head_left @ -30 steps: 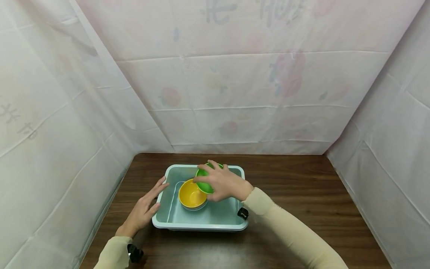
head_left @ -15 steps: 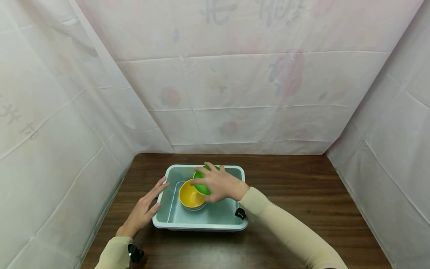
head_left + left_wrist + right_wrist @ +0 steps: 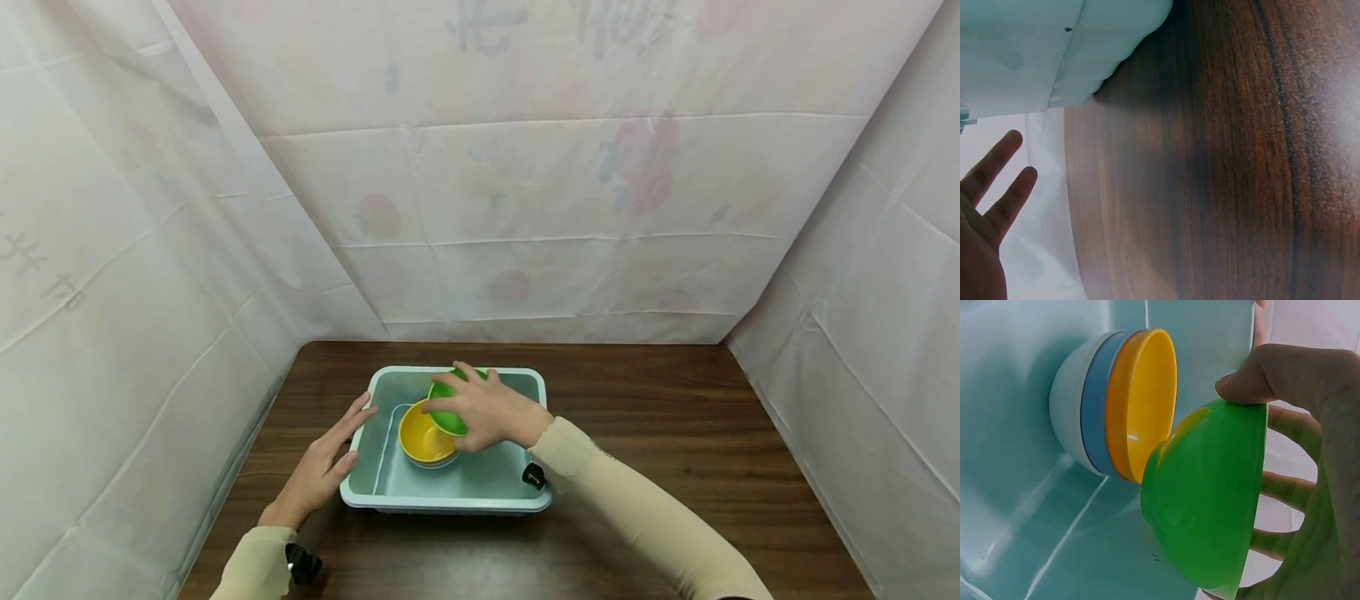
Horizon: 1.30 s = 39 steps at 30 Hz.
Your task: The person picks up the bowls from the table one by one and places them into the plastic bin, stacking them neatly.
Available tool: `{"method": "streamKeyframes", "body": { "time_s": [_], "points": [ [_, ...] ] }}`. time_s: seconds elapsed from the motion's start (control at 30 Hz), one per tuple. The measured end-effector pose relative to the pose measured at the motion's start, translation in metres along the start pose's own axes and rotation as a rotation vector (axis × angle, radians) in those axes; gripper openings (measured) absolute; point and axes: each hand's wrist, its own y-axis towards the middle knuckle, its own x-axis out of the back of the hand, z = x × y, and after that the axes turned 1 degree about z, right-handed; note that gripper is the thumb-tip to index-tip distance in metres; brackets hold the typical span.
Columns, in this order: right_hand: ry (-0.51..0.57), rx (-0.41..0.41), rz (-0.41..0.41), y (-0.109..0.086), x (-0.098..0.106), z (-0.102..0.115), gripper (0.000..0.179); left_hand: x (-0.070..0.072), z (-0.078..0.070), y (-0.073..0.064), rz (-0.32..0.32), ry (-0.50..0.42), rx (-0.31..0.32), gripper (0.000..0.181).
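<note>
In the head view, my right hand [image 3: 495, 412] grips a green bowl [image 3: 1210, 494] by its rim, thumb on one side and fingers spread on the other. The bowl is held over a yellow bowl [image 3: 420, 433], its base tipped partly into that bowl's mouth. The right wrist view shows the yellow bowl nested in a blue bowl [image 3: 1099, 403], which sits in a white bowl [image 3: 1069, 403]. This stack stands in a pale blue-green tub [image 3: 446, 504]. At the tub's left rim my left hand [image 3: 311, 475] rests with its fingers straight and apart.
A dark wood table [image 3: 660, 467] carries the tub and stretches out to its right. White printed sheets [image 3: 525, 250] hang behind the table and on both sides. A black wrist device [image 3: 302, 565] sits at the left cuff, another [image 3: 534, 476] by the right cuff.
My right hand has shifted slightly left with the green bowl, which now covers a little more of the yellow bowl. My left hand has stayed at the tub's rim.
</note>
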Motion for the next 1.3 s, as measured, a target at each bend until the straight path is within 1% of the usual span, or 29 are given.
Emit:
{"method": "streamKeyframes", "body": {
  "time_s": [0.2, 0.37, 0.57, 0.8, 1.03, 1.3],
  "points": [
    [0.009, 0.001, 0.0, 0.001, -0.001, 0.004, 0.063, -0.001, 0.0, 0.0, 0.006, -0.004, 0.006, 0.058],
    [0.012, 0.018, -0.012, 0.005, -0.003, 0.008, 0.063, 0.0, 0.0, -0.001, 0.002, -0.007, 0.009, 0.057],
    [-0.033, 0.022, 0.002, 0.009, -0.006, 0.013, 0.062, 0.0, 0.001, 0.0, 0.001, -0.011, -0.003, 0.057],
    [-0.087, 0.047, -0.012, 0.011, -0.011, 0.016, 0.06, -0.001, 0.003, -0.001, -0.003, -0.011, -0.018, 0.055],
    [-0.069, 0.062, -0.012, 0.015, -0.012, 0.018, 0.059, -0.002, 0.004, -0.001, -0.008, -0.011, -0.02, 0.054],
    [-0.038, 0.056, 0.04, 0.022, -0.018, 0.022, 0.057, -0.002, 0.004, -0.001, -0.005, -0.017, -0.01, 0.055]
  ]
}}
